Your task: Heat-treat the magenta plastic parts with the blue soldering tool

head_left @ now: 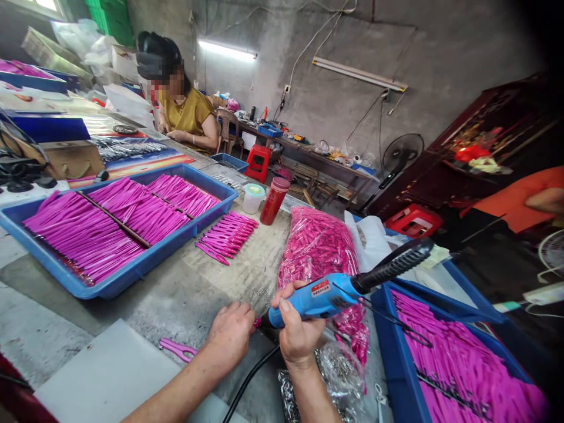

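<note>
Item 1: blue power tool point(328, 296), being held in the right hand point(296, 333). A red-and-white label point(321, 288) is sitting on the upper side of its housing; printed characters are showing on it, but they are too small and blurred to be read.

Item 2: red bottle point(273, 201), standing on the surface point(185, 294). No lettering is showing legibly on it.

Item 3: blue trays point(132, 273). No markings are showing on their walls.

Nothing else in view is carrying legible text, numbers, brands or signs.
</note>
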`<control>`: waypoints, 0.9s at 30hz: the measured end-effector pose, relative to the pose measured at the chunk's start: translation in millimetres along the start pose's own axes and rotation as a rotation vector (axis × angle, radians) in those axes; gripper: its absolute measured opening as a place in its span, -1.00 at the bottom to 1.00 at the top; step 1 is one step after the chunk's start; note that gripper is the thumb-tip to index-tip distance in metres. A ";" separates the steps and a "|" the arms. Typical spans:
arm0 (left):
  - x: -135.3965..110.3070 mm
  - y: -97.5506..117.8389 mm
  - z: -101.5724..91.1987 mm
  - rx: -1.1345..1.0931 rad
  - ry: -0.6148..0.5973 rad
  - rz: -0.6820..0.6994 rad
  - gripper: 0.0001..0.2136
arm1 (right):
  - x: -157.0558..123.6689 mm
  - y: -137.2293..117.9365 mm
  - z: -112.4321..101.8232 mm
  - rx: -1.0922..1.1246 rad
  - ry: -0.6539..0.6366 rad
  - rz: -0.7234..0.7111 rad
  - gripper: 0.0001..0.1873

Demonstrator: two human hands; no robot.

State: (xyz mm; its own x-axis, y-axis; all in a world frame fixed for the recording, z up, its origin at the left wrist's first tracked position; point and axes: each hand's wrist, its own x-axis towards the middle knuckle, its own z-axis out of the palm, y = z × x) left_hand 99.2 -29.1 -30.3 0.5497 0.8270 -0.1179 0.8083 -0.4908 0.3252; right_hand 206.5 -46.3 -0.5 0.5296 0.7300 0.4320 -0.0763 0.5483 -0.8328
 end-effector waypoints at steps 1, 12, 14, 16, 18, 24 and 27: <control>0.0 0.4 -0.2 0.006 -0.012 0.000 -0.82 | -1.2 1.6 0.8 -0.014 -0.009 -0.003 -0.71; -0.9 3.0 0.1 0.022 0.007 -0.007 -0.78 | 2.4 10.2 12.3 -0.076 -0.032 0.016 -0.81; -1.5 2.3 1.8 0.022 0.022 -0.007 -0.78 | 2.7 8.9 12.4 -0.054 -0.050 0.024 -0.81; -1.8 1.2 3.8 0.030 0.045 0.003 -0.77 | 2.5 7.4 10.4 -0.037 -0.057 0.022 -0.79; -1.8 0.1 5.3 0.045 0.057 0.016 -0.77 | 2.1 4.5 6.9 -0.027 -0.040 0.012 -0.74; -1.9 -0.5 1.3 0.084 0.027 0.039 -0.81 | -1.2 -17.0 -5.6 0.067 0.064 0.023 -0.71; -3.2 0.9 -2.7 0.098 0.001 0.038 -0.80 | -4.2 -26.4 -12.1 0.073 0.119 0.026 -0.72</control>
State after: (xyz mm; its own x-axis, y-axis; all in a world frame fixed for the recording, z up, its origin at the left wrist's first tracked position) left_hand 97.6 -31.5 -27.1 0.5804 0.8074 -0.1057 0.8034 -0.5466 0.2361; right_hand 216.6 -68.8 15.5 0.6228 0.6931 0.3630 -0.1503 0.5614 -0.8138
